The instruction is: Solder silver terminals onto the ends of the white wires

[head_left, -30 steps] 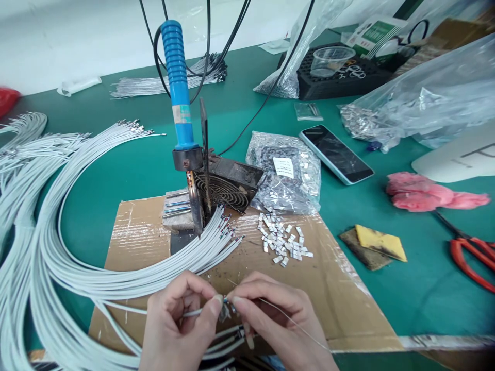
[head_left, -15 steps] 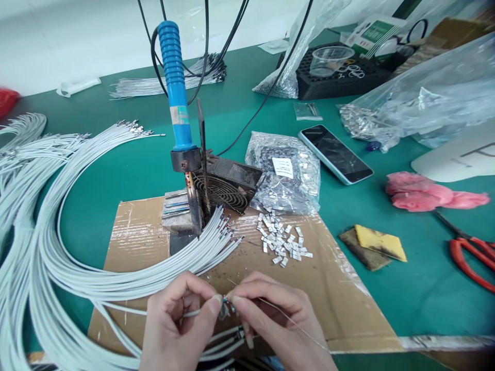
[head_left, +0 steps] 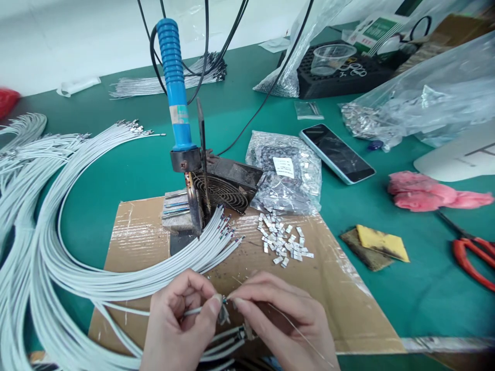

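Note:
My left hand (head_left: pixel 181 319) pinches the end of a white cable (head_left: pixel 192 312), whose small coloured wires show at the fingertips. Right beside it, my right hand (head_left: pixel 284 319) is closed at that wire end, and a thin solder-like wire (head_left: pixel 296 327) runs through its fingers. Below the hands lie more cable ends (head_left: pixel 228 342) with metal connectors. A thick bundle of white cables (head_left: pixel 154 281) curves behind my left hand. Small metal connectors (head_left: pixel 284 239) are scattered on the cardboard (head_left: pixel 328 309).
A blue-handled soldering iron (head_left: pixel 174 77) stands upright by a dark fan (head_left: pixel 228 185). Behind the connectors is a plastic bag of parts (head_left: pixel 282 170). To the right are a phone (head_left: pixel 337 153), yellow sponge (head_left: pixel 381 242), pink cloth (head_left: pixel 429 193) and red-handled scissors (head_left: pixel 474 257).
My right hand has shifted slightly right, and its lower fingers have tucked in. My left hand stays nearly in place, still pinching the cable.

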### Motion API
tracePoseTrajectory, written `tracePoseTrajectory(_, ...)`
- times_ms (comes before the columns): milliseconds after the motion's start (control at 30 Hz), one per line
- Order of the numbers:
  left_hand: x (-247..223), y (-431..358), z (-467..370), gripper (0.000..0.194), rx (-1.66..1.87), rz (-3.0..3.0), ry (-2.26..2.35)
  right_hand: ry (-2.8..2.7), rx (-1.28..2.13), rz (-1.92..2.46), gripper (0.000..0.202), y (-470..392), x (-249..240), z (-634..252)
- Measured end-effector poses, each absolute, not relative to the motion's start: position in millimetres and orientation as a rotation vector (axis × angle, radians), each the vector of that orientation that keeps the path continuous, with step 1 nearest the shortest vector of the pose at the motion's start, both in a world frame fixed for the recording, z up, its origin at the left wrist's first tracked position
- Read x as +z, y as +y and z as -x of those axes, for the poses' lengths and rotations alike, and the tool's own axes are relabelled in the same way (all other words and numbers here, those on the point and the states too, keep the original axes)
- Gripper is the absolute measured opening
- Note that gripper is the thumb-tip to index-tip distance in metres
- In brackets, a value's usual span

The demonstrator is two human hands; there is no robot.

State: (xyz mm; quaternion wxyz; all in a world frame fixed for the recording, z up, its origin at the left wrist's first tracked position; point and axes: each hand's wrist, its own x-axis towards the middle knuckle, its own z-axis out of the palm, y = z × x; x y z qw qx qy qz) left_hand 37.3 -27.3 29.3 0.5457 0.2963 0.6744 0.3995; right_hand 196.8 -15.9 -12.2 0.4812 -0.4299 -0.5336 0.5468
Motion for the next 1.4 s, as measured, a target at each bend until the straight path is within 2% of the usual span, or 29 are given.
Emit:
tracePoseTrajectory(167,29,-28,-38,0.018,0.955,-0.709,1.634,-1.092,1.435,1.161,0.018,-15,-7,-192)
tracePoseTrajectory(367,28,-28,-39,0.019,0.930,-0.763,1.653,-1.326,1.495,1.076,0.025,-13,-4,-197)
tracePoseTrajectory(500,26,-29,-39,0.018,0.931,-0.771,1.668,-1.326,1.492,1.101,0.023,-13,-4,-199)
tracePoseTrajectory(667,24,-30,-40,0.014,1.023,-0.730,1.635,-0.916,1.530,1.219,0.009,-15,-2,-189)
tracePoseTrajectory(767,26,-29,-41,0.013,1.090,-0.690,1.582,-0.776,1.583,1.212,0.011,-15,-1,-184)
tracePoseTrajectory(1033,25,-28,-42,0.012,1.126,-0.710,1.565,-1.119,1.515,1.107,0.012,-8,-9,-191)
tracePoseTrajectory(1400,22,-28,-40,0.010,1.074,-0.786,1.625,-1.025,1.519,1.141,0.013,-11,-3,-185)
